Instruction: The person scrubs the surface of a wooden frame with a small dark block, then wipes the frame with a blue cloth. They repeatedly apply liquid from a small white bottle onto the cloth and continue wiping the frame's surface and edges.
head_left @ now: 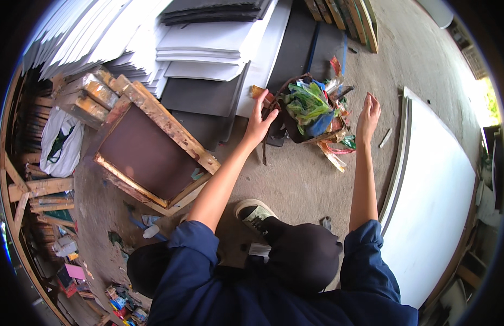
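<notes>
On the floor ahead of me lies a heap of crumpled plastic and scraps (309, 106), green, blue, orange and red, with a brown strip (266, 144) hanging along its left side. My left hand (257, 122) is at the heap's left edge, thumb and fingers apart, close to the brown strip and an orange-red scrap (261, 93). Whether it touches them I cannot tell. To the right of the heap, my right hand (368, 119) is raised with its fingers stretched out and nothing in it.
A paint-stained wooden frame (178, 133) leans at my left. White sheets (203, 46) and dark boards (200, 98) are stacked beyond it. At the right lies a large white panel (434, 201). Wooden frames (349, 19) stand at the far edge; a white bag (61, 144) is far left.
</notes>
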Motion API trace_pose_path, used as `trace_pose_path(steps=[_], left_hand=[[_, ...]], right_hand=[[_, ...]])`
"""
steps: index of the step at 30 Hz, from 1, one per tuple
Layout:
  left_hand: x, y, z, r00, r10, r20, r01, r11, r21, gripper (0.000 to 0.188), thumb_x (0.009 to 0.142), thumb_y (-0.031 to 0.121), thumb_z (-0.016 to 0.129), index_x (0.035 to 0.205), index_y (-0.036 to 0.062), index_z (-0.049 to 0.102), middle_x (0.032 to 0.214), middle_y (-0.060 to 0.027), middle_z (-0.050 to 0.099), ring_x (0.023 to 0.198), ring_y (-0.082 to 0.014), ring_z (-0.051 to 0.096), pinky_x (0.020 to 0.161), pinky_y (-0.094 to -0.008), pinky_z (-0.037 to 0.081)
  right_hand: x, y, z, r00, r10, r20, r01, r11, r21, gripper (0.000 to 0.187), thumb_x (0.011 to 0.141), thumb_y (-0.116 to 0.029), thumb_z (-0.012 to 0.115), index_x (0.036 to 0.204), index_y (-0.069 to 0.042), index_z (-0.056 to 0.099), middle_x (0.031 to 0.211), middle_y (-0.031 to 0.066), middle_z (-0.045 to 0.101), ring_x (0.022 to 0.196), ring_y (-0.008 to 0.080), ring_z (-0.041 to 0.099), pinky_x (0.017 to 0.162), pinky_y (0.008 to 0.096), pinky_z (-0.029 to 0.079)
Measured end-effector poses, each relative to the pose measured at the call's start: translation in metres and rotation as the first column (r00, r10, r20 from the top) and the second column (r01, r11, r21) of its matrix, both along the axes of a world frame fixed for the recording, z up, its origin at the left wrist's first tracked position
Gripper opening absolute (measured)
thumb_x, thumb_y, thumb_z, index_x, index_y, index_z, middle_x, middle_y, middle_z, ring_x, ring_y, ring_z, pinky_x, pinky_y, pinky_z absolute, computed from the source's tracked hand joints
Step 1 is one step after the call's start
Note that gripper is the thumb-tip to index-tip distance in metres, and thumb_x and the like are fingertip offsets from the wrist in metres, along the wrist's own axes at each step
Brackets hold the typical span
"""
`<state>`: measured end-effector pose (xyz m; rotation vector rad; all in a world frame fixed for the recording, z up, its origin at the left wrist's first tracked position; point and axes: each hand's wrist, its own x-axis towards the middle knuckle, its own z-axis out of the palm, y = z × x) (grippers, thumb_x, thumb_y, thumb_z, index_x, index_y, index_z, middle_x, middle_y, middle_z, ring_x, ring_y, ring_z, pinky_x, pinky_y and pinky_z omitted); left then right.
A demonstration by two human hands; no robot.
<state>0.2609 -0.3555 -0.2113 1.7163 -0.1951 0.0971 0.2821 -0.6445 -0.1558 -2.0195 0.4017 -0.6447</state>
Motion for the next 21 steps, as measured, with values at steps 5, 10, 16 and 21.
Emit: trace_pose_path(steps=[5,10,16,21], left_hand=[[-0.046,0.050,0.046,0.992,-0.127,0.018,0.115,0.940,0.321,0.061,0.086,0.025,0.059,0.137,0.0070,0.032,0.137,-0.0144,0.038,0.129,-0.0296,0.034,0.106,-0.0373,0.028],[-0.160,0.162,0.121,0.931,-0.120,-0.345,0.305,0.775,0.553,0.050,0.087,0.024,0.059,0.130,0.0059,0.041,0.130,-0.0127,0.046,0.123,-0.0266,0.043,0.102,-0.0375,0.035],[-0.384,0.296,0.132,0.769,0.589,-0.249,-0.233,0.620,0.749,0.043,0.085,0.025,0.062,0.120,0.0037,0.050,0.118,-0.0160,0.055,0.109,-0.0282,0.054,0.092,-0.0359,0.042],[-0.494,0.326,0.095,0.703,0.707,-0.077,-0.438,0.516,0.736,0.042,0.081,0.027,0.065,0.114,0.0021,0.054,0.108,-0.0181,0.059,0.100,-0.0328,0.057,0.086,-0.0388,0.045]], right_hand=[[-0.022,0.046,0.036,0.967,0.249,0.044,-0.253,0.962,0.108,0.034,0.096,-0.031,0.046,0.114,-0.004,0.055,0.116,0.0141,0.050,0.105,0.0232,0.055,0.088,0.0332,0.042],[-0.055,0.129,0.019,0.818,0.575,0.008,-0.536,0.758,0.372,0.027,0.096,-0.022,0.047,0.106,0.000,0.058,0.098,0.0081,0.061,0.092,0.0160,0.060,0.083,0.0275,0.045],[-0.052,0.264,0.015,0.437,0.891,0.125,-0.869,0.382,0.315,0.024,0.094,-0.017,0.046,0.098,0.002,0.059,0.092,0.0117,0.065,0.086,0.0171,0.062,0.079,0.0286,0.046],[-0.061,0.333,0.030,0.234,0.966,-0.112,-0.969,0.241,0.048,0.026,0.091,-0.024,0.052,0.102,-0.002,0.062,0.097,0.0134,0.065,0.092,0.0220,0.062,0.083,0.0322,0.045]])
